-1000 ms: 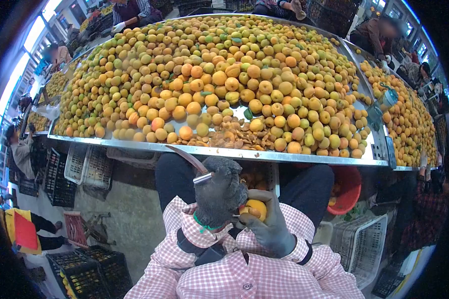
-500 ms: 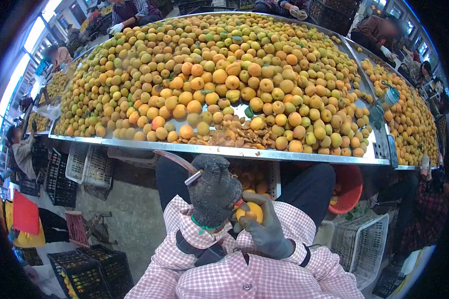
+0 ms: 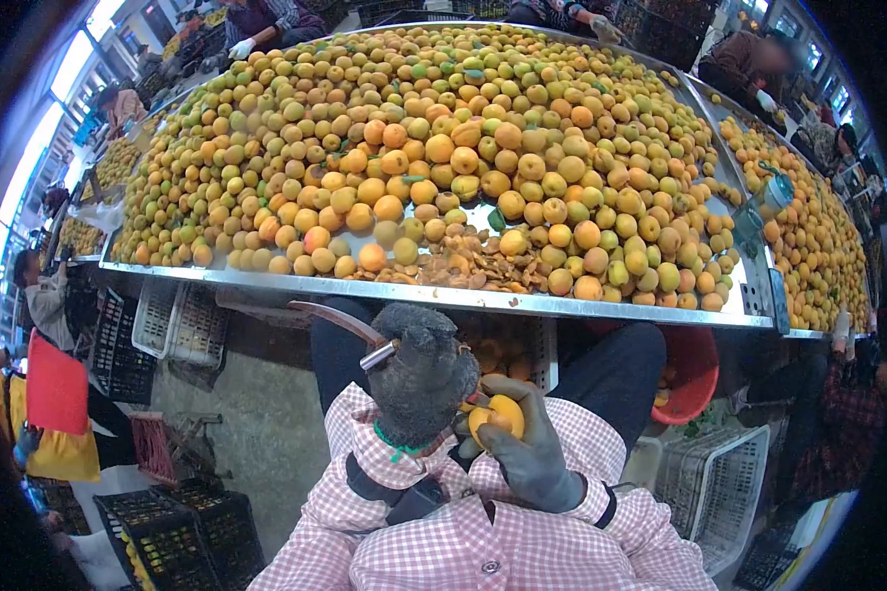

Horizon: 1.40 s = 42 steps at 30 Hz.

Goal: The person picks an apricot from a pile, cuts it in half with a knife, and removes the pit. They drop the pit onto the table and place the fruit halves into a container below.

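My left hand (image 3: 422, 379), in a dark knitted glove, is closed around a curved knife (image 3: 340, 317). The blade points out to the left, and a short metal tube (image 3: 378, 355) shows beside it. My right hand (image 3: 537, 453), in a grey-green coated glove, grips a yellow-orange apricot (image 3: 500, 418) between thumb and fingers. A dark line or split crosses the fruit. Both hands are close together above my lap, left fingertips beside the fruit. Something small and reddish shows between them, too little to identify.
Apricots (image 3: 434, 148) cover a metal-rimmed table (image 3: 443, 297), with a pile of brown scraps (image 3: 473, 261) near its edge. Below are a red basin (image 3: 695, 379), white crates (image 3: 719, 488), (image 3: 192, 330) and black crates (image 3: 182, 532). Several co-workers sit around.
The apricot has turned slightly in my right hand, and a split now shows across it. My left hand with the knife has shifted only a little.
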Tool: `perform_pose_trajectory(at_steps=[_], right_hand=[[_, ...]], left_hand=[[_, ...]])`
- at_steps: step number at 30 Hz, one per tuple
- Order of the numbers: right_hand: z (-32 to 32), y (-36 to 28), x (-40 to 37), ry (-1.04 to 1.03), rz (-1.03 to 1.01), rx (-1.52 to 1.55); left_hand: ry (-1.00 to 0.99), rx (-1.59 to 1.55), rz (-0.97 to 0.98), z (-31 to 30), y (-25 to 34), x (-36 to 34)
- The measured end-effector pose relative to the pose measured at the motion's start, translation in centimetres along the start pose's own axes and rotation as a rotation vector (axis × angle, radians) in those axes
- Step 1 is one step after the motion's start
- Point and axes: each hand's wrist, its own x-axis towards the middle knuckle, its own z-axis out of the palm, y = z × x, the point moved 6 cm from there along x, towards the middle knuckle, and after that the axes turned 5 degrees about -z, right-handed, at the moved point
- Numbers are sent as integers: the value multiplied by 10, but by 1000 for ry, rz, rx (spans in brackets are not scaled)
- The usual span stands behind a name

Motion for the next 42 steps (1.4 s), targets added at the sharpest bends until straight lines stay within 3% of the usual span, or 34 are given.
perform_pose_trajectory(at_steps=[2, 4, 7, 11, 13, 16, 18, 19, 21, 25, 27, 28, 30, 35, 37, 39, 40, 42], right_hand=[[2, -3, 0, -1, 50, 52], [4, -4, -2, -4, 101, 103], [3, -3, -3, 20, 119, 109], [-4, 2, -2, -17, -62, -126], [-8, 5, -2, -47, -142, -248], [-1, -10, -1, -125, -286, -512], [7, -8, -2, -19, 197, 132], [8, -13, -1, -19, 198, 133], [4, -6, -6, 41, 431, 141], [4, 0, -5, 60, 415, 138], [2, -13, 1, -21, -69, -240], [0, -11, 3, -21, -69, -240], [5, -34, 3, -12, -513, -746], [5, -33, 12, -84, -488, -654], [-3, -21, 17, -76, -540, -673], [-9, -10, 28, -142, -543, -823], [-7, -25, 31, 72, -663, -730], [-8, -30, 50, 111, -603, -602]], left_hand=[[27, 1, 0, 8, 0, 1], [319, 115, -50, 6, -4, 0], [312, 326, -39, 10, -5, 0], [313, 166, -131, 6, -13, -2], [454, 245, -186, 4, -12, -4], [335, 224, -183, 22, -10, 5], [346, 121, -220, -1, -20, -6], [358, 19, -260, -3, -23, -8], [404, 122, -288, -1, -26, -11], [521, 152, -317, -4, -32, -11], [494, 98, -315, 3, -28, -6], [464, 43, -315, 7, -28, -3], [437, 6, -325, 8, -29, -1], [326, -77, -352, 16, -28, 12], [481, -71, -387, 14, -28, 19], [476, -34, -337, 11, -27, 31], [454, 13, -290, 10, -24, 40], [477, 85, -203, 3, -21, 58]])
